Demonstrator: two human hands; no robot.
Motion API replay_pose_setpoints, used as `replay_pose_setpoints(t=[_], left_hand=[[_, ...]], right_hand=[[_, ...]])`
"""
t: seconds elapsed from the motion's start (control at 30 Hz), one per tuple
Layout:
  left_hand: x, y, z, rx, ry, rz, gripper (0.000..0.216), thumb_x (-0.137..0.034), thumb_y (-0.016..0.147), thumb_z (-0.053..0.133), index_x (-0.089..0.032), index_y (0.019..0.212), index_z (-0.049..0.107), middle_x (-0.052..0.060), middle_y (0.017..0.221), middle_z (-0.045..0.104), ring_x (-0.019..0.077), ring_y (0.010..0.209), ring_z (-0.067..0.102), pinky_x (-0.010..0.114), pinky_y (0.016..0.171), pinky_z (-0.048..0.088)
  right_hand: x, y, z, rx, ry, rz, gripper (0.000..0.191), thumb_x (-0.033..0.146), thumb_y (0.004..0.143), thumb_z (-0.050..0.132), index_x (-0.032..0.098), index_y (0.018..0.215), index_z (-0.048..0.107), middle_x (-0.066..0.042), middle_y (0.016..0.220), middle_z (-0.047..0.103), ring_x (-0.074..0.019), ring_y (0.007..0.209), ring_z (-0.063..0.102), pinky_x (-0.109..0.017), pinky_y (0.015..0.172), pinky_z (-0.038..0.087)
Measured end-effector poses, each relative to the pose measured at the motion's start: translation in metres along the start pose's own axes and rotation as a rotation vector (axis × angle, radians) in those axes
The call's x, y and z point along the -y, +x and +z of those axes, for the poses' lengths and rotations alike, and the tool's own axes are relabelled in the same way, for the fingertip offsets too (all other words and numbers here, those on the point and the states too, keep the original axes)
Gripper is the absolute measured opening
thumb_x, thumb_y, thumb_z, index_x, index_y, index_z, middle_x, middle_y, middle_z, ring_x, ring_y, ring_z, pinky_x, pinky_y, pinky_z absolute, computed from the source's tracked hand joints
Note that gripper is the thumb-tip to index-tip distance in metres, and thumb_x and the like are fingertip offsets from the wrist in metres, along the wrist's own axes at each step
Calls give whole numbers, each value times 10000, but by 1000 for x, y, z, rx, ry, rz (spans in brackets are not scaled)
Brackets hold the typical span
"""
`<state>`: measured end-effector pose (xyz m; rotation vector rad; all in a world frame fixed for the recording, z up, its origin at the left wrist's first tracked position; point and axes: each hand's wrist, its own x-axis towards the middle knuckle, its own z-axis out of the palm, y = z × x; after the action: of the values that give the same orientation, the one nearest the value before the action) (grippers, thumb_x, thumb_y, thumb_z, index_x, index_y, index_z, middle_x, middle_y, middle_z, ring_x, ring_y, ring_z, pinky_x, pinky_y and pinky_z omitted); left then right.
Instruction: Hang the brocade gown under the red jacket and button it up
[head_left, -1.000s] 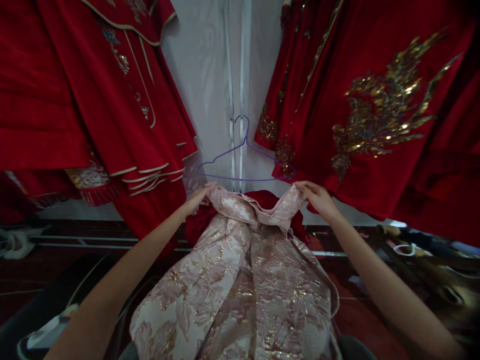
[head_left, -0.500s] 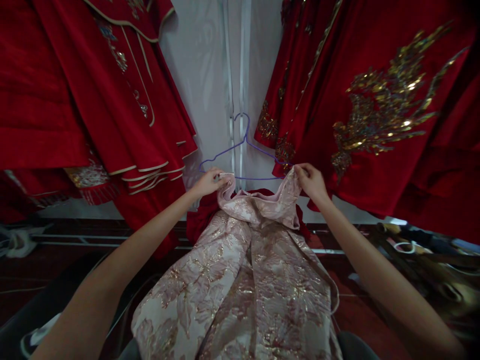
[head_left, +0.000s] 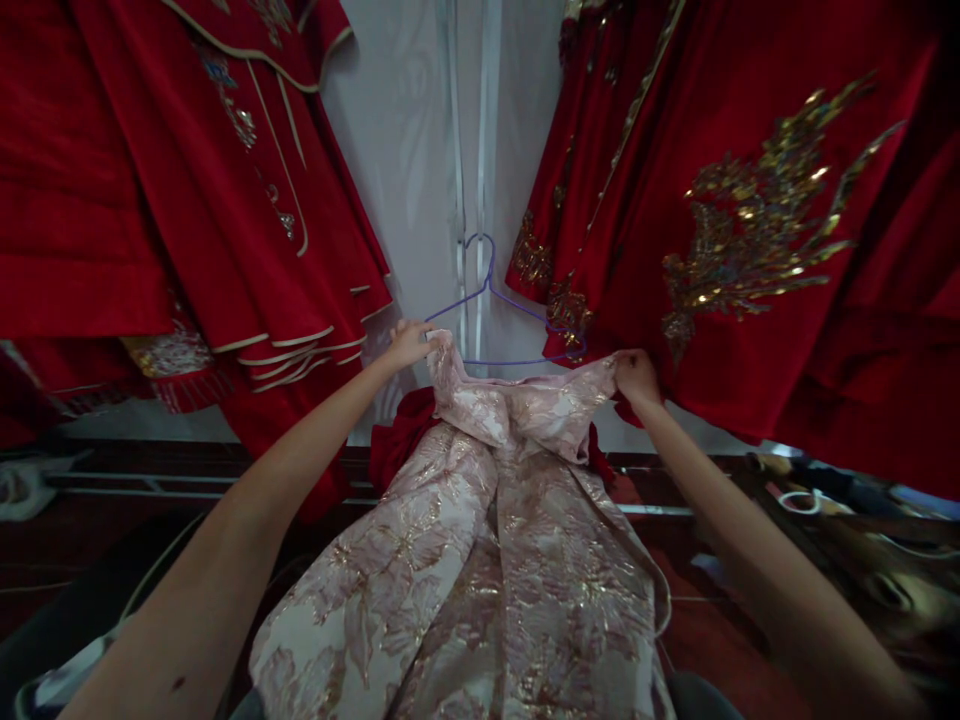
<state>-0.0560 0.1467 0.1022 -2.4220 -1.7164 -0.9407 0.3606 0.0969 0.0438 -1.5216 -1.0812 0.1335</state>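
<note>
A pink and gold brocade garment stretches from my lap up to a thin purple wire hanger that hangs against the white wall. My left hand is closed on the garment's upper left corner, right at the hanger's left arm. My right hand grips the upper right corner, just below the hanger's right end. Some red fabric shows behind the garment's top.
Red velvet robes with cream trim hang at the left. At the right hang red robes with gold sequin embroidery. A white wall with a vertical rail lies between them. Cluttered items sit low at the right.
Both hands lifted the garment's top edge up to the hanger. The left hand now reaches the hanger's left arm; the right hand has dropped slightly and moved outward, pulling the top edge taut.
</note>
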Motion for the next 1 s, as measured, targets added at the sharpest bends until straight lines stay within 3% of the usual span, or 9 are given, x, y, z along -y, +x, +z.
replay_pose_setpoints(t=[0.13,0.33,0.53,0.83,1.0], left_hand=[[-1,-4,-3,-14,-44,37,363,-491,759,516,-209,934,664,65,940,597,295,1001,436,491,908,290],[-3,-9,-8,51,-46,105,363,-508,764,496,-208,884,661,52,905,604,278,964,452,492,914,281],[-4,-13,-12,74,-60,127,284,-448,748,526,-210,844,648,33,896,616,269,956,472,472,912,296],[2,-12,-16,54,-38,140,293,-440,733,544,-207,866,659,46,935,624,278,973,464,490,916,280],[0,-11,-12,66,-39,145,287,-442,729,542,-204,836,661,44,919,635,267,954,474,437,896,313]], right_hand=[[-4,5,-3,-7,35,-8,72,237,725,426,221,712,494,-55,774,607,-199,756,564,-312,738,425],[4,6,4,18,203,-154,167,360,748,456,207,764,523,-37,782,606,-188,756,549,-336,750,427],[14,11,10,-12,257,-3,133,327,702,499,197,676,503,-28,705,581,-175,683,530,-329,697,428],[2,12,5,-61,267,-95,225,411,731,479,194,765,527,-18,754,577,-166,716,519,-322,718,419],[21,9,7,-29,307,-151,216,404,738,481,194,764,528,-20,768,585,-161,721,531,-326,735,426]])
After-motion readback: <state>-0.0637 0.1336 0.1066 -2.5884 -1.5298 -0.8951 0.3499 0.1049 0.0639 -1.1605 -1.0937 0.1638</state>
